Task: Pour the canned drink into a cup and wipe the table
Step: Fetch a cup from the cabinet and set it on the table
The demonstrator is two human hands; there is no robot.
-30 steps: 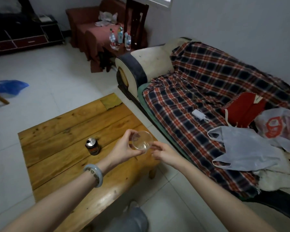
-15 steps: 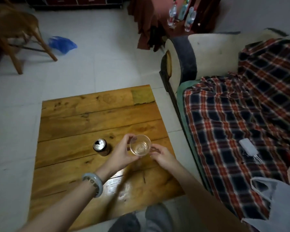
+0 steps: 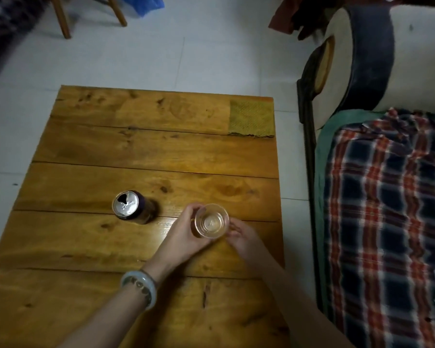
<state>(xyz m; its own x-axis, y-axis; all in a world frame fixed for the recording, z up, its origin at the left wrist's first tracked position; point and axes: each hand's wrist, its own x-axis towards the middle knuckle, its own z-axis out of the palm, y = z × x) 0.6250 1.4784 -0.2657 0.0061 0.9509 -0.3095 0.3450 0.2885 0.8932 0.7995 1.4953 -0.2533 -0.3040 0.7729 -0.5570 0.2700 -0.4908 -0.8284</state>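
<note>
Nearby, open can left of cup.

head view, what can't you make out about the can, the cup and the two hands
- Can: label unreadable from above; liquid level hidden by its lid.
- Cup: whether it rests on the table is unclear from overhead.
- Left hand, right hand: fingertips behind the cup hidden, grip uncertain.

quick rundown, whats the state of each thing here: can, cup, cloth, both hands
can: upright on the wooden table, top already open
clear plastic cup: upright, empty, held between both hands
green cloth: lying flat on the table's far right corner, untouched
left hand: gripping the cup's left side
right hand: fingers on the cup's right side
</note>
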